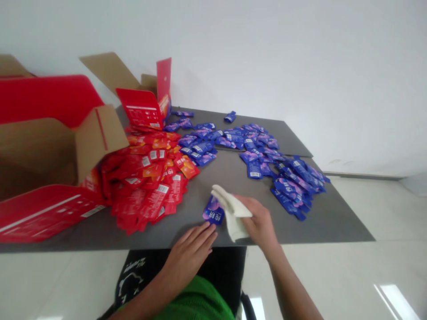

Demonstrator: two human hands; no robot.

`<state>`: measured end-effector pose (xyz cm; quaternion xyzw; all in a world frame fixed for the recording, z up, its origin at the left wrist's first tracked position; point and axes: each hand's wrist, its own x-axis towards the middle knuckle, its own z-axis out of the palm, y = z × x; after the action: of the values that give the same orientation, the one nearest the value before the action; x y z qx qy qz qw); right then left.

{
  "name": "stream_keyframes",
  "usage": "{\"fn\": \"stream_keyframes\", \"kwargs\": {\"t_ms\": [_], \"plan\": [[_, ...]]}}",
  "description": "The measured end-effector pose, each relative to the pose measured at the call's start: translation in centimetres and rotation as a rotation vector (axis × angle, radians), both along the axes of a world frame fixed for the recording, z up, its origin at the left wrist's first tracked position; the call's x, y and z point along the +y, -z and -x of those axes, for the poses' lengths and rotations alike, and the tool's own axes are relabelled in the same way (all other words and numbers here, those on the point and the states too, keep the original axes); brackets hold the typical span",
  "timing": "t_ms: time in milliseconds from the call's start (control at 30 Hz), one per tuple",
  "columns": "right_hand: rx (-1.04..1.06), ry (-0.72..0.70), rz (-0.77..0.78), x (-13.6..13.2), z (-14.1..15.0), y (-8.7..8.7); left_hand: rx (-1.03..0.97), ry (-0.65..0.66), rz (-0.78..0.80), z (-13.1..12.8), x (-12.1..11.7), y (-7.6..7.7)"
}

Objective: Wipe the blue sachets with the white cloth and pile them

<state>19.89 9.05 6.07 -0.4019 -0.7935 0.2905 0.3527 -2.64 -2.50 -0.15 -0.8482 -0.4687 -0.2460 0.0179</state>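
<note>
A blue-and-purple packet [213, 215] lies flat on the grey table near its front edge. My left hand [194, 244] rests with its fingers stretched out, the fingertips at the packet's lower edge. In my right hand [259, 221] is a folded off-white cloth [235, 213], which covers part of the packet's right side. Left of my hands lies a heap of red packets [156, 186], printed with orange and white. Blue packets [203, 146] lie beyond it, and another blue pile [296, 184] sits to the right.
A large open red carton [53, 213] stands at the left on the grey table [230, 173]. Behind the red heap is a second open carton [142, 109]. One blue packet [230, 116] lies apart near the white wall. The table's right edge drops to a pale floor.
</note>
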Motion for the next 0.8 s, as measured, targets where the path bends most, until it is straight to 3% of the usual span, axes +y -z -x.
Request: {"fn": "stream_keyframes", "kwargs": {"t_ms": [67, 133, 200, 267, 400, 567, 633, 800], "plan": [[-0.209, -0.228, -0.059, 0.1, 2.1, 0.2, -0.01, -0.011, 0.026, 0.1, -0.1, 0.7], [-0.368, -0.333, -0.052, 0.8, 3.5, 0.9, -0.036, -0.019, 0.048, 0.1, -0.2, 1.0], [-0.46, -0.306, -0.033, 2.4, 3.9, 1.5, -0.047, -0.011, 0.039, 0.3, -0.2, 1.0], [-0.518, -0.19, -0.032, 4.4, 3.6, 1.5, -0.044, 0.002, 0.014, 0.4, 0.0, 0.9], [-0.52, -0.058, -0.101, 5.8, 2.6, 0.3, -0.081, -0.002, -0.02, 0.4, 0.1, 1.4], [-0.461, -0.343, -0.083, 1.9, 3.5, 0.5, -0.176, -0.037, 0.017, 0.1, -0.2, 2.2], [-0.487, -0.382, -0.048, 2.2, 3.7, 1.1, -0.19, -0.041, 0.028, 0.1, -0.2, 2.1], [-0.564, -0.123, -0.095, 6.7, 2.7, 1.0, -0.148, 0.001, 0.015, 0.3, 0.2, 1.7]]}}
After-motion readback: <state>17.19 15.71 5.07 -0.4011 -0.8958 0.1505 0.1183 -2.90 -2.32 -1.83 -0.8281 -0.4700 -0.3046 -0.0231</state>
